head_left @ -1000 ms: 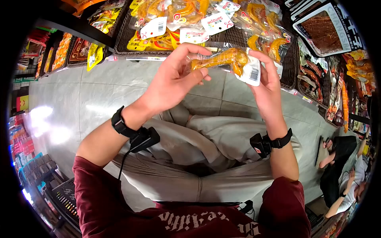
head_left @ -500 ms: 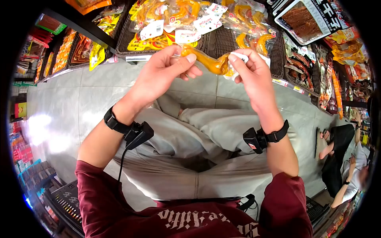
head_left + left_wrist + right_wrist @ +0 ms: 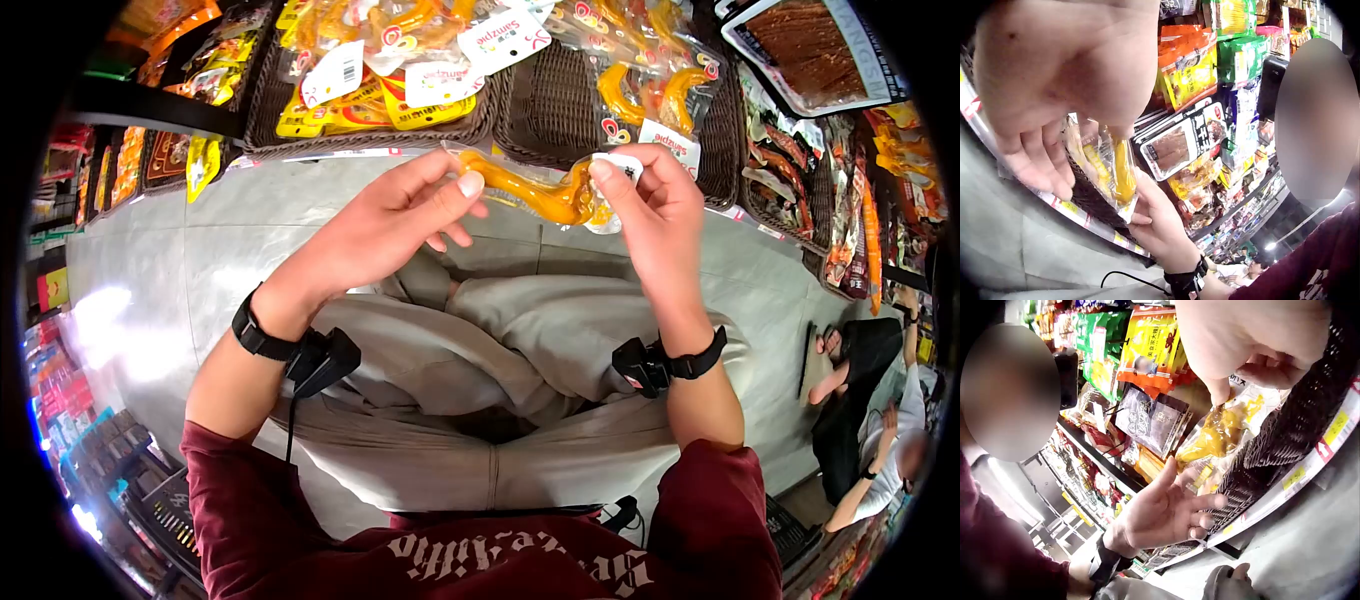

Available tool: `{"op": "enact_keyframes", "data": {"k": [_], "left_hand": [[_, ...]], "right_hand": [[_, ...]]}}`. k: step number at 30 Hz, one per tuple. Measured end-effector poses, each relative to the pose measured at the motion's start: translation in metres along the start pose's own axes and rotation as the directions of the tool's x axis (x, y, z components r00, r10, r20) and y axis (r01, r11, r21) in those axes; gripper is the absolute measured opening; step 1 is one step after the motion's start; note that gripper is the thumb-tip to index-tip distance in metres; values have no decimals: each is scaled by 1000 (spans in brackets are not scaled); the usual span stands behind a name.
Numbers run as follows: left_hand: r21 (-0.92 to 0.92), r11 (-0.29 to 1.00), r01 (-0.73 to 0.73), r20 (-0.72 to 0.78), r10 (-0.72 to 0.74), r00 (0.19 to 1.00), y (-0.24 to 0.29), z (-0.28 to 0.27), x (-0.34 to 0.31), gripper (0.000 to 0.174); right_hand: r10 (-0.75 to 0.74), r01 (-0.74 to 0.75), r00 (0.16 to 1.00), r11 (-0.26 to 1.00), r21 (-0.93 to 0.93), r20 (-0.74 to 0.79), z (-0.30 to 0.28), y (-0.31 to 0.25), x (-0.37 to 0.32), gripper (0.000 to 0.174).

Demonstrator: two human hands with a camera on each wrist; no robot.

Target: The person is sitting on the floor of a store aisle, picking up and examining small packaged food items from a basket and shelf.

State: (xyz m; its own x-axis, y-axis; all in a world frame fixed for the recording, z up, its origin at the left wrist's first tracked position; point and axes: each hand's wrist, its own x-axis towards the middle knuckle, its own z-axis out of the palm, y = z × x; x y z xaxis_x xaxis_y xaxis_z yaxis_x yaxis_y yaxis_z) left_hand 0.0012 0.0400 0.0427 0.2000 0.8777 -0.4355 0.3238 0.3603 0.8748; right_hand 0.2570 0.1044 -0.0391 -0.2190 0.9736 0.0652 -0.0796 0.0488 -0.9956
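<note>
Lower in the head view than half a second earlier, the clear plastic packet with a glossy, curved yellow-brown food piece (image 3: 535, 197) has come down with both hands and lies just off the near edge of the dark brown wicker basket (image 3: 540, 112). Thumb and fingers of the left hand (image 3: 400, 220) pinch one end, and those of the right hand (image 3: 665, 215) pinch the other beside the white label (image 3: 629, 166), the hands well apart. Holding only the ends seems meant to keep the packet level and its middle uncovered.
</note>
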Motion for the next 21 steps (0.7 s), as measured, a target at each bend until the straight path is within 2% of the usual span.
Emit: {"op": "enact_keyframes", "data": {"k": [2,4,7,9,10,11,13,15,16,17,19,21], "left_hand": [[13,1000,-6,-42,6,999,-4,0,6,40],[41,990,-133,17,132,991,-14,-5,10,41],[-10,990,-141,56,142,988,-15,-7,11,38],[-52,988,-147,43,149,988,-17,-7,11,38],[-93,984,-150,26,153,988,-18,-6,8,37],[-91,984,-152,22,154,988,-16,-4,6,37],[-277,953,-121,-76,104,992,-8,1,2,36],[-313,942,-125,-108,95,990,-7,0,0,36],[-406,906,-117,-69,97,993,-11,-4,0,36],[-495,863,-104,-31,102,994,-12,-7,1,36],[-557,828,-68,-28,64,998,-8,-7,0,38],[-658,753,14,60,34,998,-6,-9,-2,40]], "right_hand": [[-7,7,1000,1000,-16,3,-2,-2,1,13],[-18,18,1000,999,-31,10,-5,2,0,13],[-12,12,1000,999,-36,21,-9,5,0,19],[152,-155,987,987,46,50,-9,-8,0,30],[153,-155,987,987,46,54,-7,-10,-1,30],[130,-136,989,988,75,71,-3,-11,-1,35],[102,-111,990,988,106,93,2,-15,-3,41],[71,-74,983,997,14,168,3,-20,-6,47],[19,-19,969,1000,-1,247,2,-20,-7,51],[17,-17,968,1000,0,249,3,-19,-9,51],[-157,218,962,936,-276,225,7,-17,-12,49],[-171,206,969,957,-204,177,6,-14,-8,47]]}}
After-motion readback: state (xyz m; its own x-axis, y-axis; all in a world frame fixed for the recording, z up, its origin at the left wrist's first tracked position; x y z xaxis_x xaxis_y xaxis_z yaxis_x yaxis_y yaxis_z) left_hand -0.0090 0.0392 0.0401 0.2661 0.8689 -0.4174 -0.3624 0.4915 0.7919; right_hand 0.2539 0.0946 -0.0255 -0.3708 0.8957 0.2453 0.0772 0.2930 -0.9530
